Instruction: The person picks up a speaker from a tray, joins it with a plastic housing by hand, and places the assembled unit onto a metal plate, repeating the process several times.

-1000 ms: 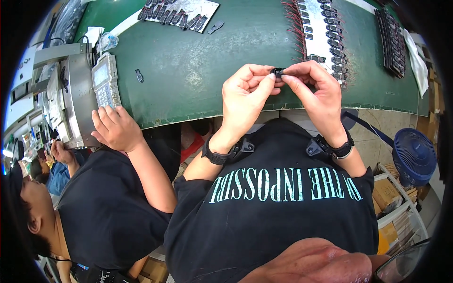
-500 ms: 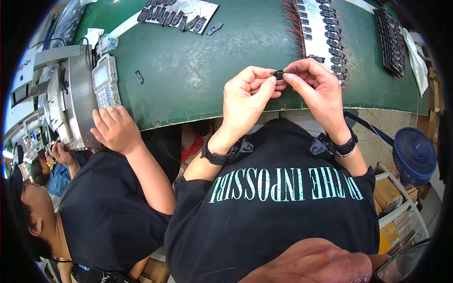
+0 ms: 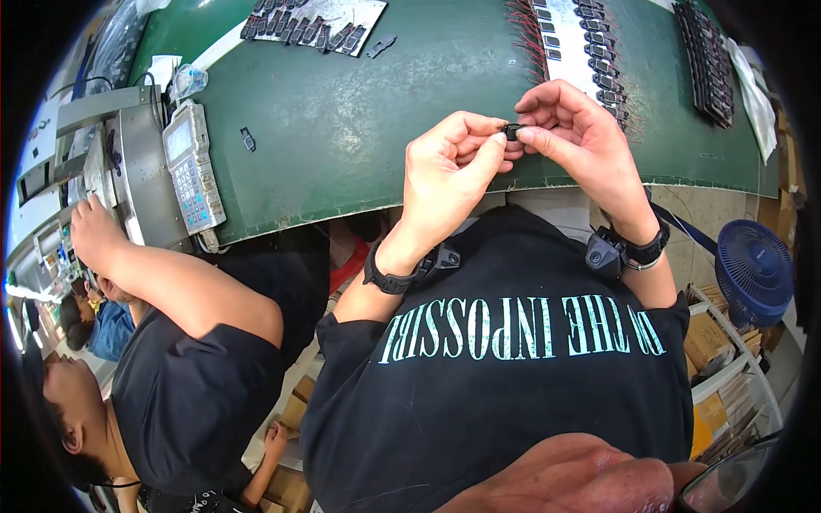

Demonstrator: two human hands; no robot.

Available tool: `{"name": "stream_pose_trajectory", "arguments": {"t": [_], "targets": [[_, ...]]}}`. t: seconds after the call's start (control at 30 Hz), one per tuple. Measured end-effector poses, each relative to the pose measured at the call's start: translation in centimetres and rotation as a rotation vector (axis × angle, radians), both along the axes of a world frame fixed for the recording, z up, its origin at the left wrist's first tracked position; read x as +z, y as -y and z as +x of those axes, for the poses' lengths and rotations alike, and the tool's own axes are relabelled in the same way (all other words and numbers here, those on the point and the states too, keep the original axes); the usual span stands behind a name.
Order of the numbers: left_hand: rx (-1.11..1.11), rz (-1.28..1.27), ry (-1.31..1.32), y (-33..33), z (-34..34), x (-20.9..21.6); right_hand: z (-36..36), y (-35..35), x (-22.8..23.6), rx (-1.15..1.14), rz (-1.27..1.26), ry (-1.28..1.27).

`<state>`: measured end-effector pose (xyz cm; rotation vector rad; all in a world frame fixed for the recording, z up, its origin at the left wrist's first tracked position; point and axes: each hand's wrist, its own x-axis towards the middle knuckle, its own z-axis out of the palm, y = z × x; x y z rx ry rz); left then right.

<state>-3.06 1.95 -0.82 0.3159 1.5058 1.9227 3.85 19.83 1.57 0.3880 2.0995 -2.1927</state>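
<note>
In front of me, over the near edge of the green table [image 3: 342, 137], a small black rectangular part [image 3: 512, 132] is held up between my hands. My left hand [image 3: 453, 167] pinches its left end between thumb and fingertips. My right hand [image 3: 586, 145] has its thumb tip against the right side, with the index finger raised and curled above. My fingers cover much of the part, so its exact kind is hidden. Beyond my right hand, rows of similar black parts [image 3: 605, 67] with thin red wires lie on a white strip [image 3: 569, 64].
More black parts lie on a white board [image 3: 363, 15], with one loose part [image 3: 382, 45] beside it and another [image 3: 248, 139] farther left. A keypad device [image 3: 192, 167] stands by a metal machine. Black trays [image 3: 705, 64] are stacked right; a co-worker's arm [image 3: 197, 286] is left.
My right index finger has lifted off the black part and that hand has opened somewhat. The co-worker's hand has moved left, away from the keypad device. The view has shifted slightly.
</note>
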Motion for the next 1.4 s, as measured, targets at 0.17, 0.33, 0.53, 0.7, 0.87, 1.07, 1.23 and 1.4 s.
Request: {"name": "stream_pose_trajectory", "arguments": {"t": [0.17, 0.33, 0.53, 0.7, 0.87, 1.07, 1.23, 1.4], "targets": [[-0.023, -0.027, -0.023, -0.1, 0.3, -0.3, 0.1, 0.0, 0.4, 0.053, 0.128, 0.024], [-0.052, 0.001, 0.017, -0.2, 0.1, 0.0, 0.5, -0.1, 0.4, 0.08, 0.05, -0.058], [-0.022, 0.03, 0.056, -0.5, 0.3, 0.0, 0.9, 0.0, 0.4, 0.053, 0.057, -0.058], [-0.008, 0.063, 0.152, -0.5, 0.0, 0.0, 0.7, 0.3, 1.1, 0.036, 0.064, -0.022], [0.005, 0.072, 0.156, -0.8, 0.1, 0.5, 0.6, 0.5, 0.6, -0.038, -0.101, -0.042], [0.073, -0.064, -0.104, -1.2, 1.2, 0.0, 1.1, 1.7, -0.4, -0.086, 0.159, -0.149], [0.085, -0.252, -0.519, -1.5, 1.9, 0.0, 1.7, 1.8, 0.4, -0.05, 0.634, -0.215], [0.1, -0.079, -0.15, -1.8, 1.3, 0.9, 1.6, -1.0, 1.5, -0.097, 0.468, -0.155]]}}
